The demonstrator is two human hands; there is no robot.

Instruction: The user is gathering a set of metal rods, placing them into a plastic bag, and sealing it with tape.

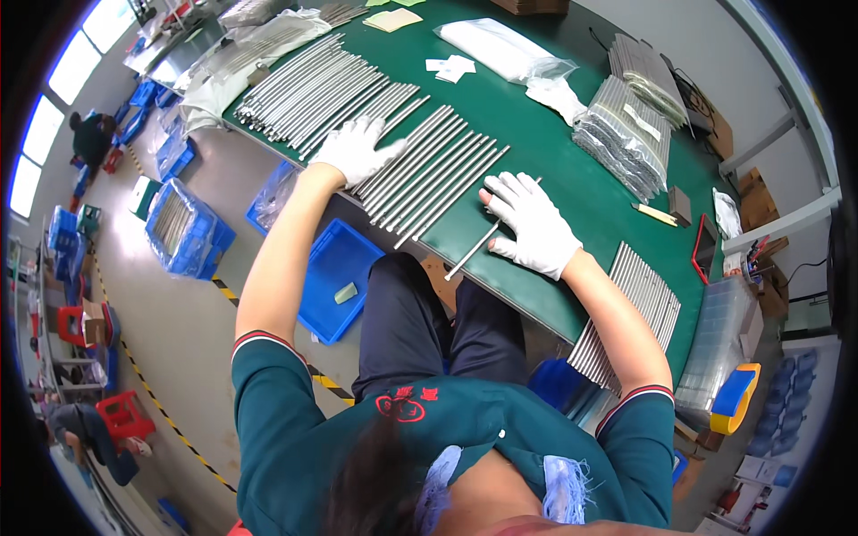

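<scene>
My left hand (357, 152), in a white glove with bare forearm, lies with fingers spread across the ends of metal rods. Its thumb points toward a middle row of thin silver rods (438, 174), laid slantwise at the table's front edge. To its far left lies a denser bank of similar rods (308, 94). My right hand (536, 228), also gloved, rests palm down with fingers apart over a single metal rod (471, 253). That rod's near end juts past the table edge; its middle is hidden under the hand. Another row of rods (633, 313) lies beside my right forearm.
On the green table (500, 116) are a white plastic-wrapped package (500, 49), bubble-wrapped bundles (626, 134), a yellow-handled knife (655, 214) and a dark block (679, 205). Below the edge stands a blue bin (335, 277). A tape roll (736, 399) sits at right.
</scene>
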